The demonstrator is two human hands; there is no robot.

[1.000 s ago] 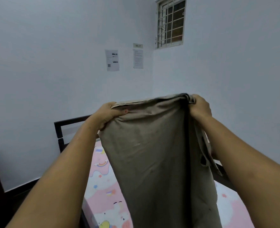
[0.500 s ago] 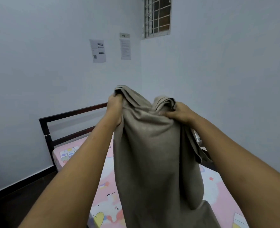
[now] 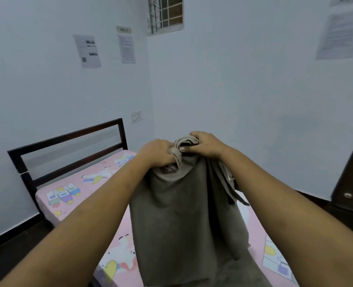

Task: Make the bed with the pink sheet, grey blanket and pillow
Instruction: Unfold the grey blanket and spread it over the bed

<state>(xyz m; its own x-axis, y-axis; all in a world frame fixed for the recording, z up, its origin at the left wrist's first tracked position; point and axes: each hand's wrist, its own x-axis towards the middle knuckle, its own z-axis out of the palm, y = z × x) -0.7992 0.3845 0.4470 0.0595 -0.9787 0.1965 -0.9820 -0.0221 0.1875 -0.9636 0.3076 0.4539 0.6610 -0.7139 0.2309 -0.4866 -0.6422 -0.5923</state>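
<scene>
A: Hands first, quick.
B: Both raised in front, nearly touching. Left hand [image 3: 158,153] is fisted round a bunched bit of the grey blanket [image 3: 184,214] at its top edge. Right hand [image 3: 205,145] is just beside it, fingers curled over another gathered fold, thumb pressed on the cloth, nail visible.
A: Same item in both?
B: Yes, one blanket, gripped at the top, hands side by side.
A: Where's the blanket?
B: Hangs from the two grips between the forearms in loose vertical folds, over the bed [image 3: 29,184]. A narrow strip dangles off its right side under the right wrist. Lower part runs out of view at the bottom; whether it lies flat on the mattress, cannot tell.
A: Sheet?
B: Pink sheet [image 3: 78,189] with cartoon prints is on the mattress, covers it to the far corner, fairly smooth where visible.
A: Frame?
B: Dark headboard [image 3: 68,139], two rails, against the left wall.
A: Background?
B: Pale walls meet in a corner. Left wall: one notice [image 3: 87,51], a taller notice [image 3: 127,48] under a small label [image 3: 123,30], and a wall socket [image 3: 136,116] beside the headboard. Right wall: barred window [image 3: 165,14] high by the corner, and a blurred notice [image 3: 335,36] further right. Dark panel [image 3: 351,183] with a small round knob at the right edge; door or cupboard, cannot tell. Dark floor [image 3: 16,245] left of the bed.
</scene>
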